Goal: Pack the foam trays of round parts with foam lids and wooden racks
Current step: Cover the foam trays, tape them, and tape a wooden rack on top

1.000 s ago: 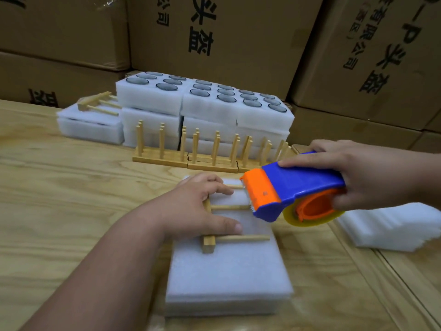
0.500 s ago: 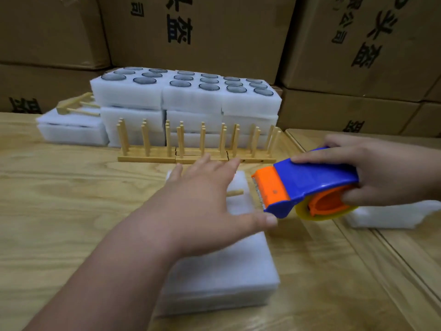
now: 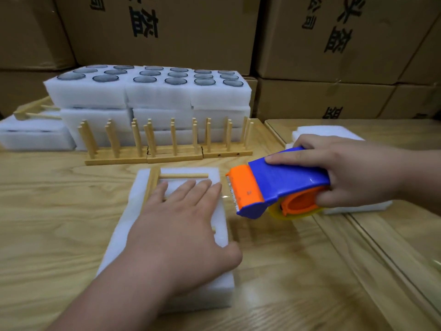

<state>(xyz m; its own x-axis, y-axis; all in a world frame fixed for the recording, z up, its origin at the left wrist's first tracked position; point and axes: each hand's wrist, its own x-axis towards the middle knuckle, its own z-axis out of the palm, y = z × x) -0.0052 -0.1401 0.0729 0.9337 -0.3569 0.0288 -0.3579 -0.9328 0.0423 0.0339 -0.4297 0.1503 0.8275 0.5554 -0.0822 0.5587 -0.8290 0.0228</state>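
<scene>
Left hand (image 3: 181,225) flat, fingers straight, pressing the wooden rack (image 3: 155,181) down on the lidded foam tray (image 3: 216,285) near the front of the worktop (image 3: 47,211), probably so nothing shifts while taping. Right hand (image 3: 353,170) wrapped round the tape dispenser (image 3: 274,185), toothed edge just beside the tray's right side, looks ready to strap it. Further back: spare racks (image 3: 167,144) standing upright, unlidded trays of round parts (image 3: 148,91) stacked behind, waiting their turn.

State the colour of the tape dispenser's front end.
Orange, on the tape dispenser; the body is blue. Head view.
</scene>
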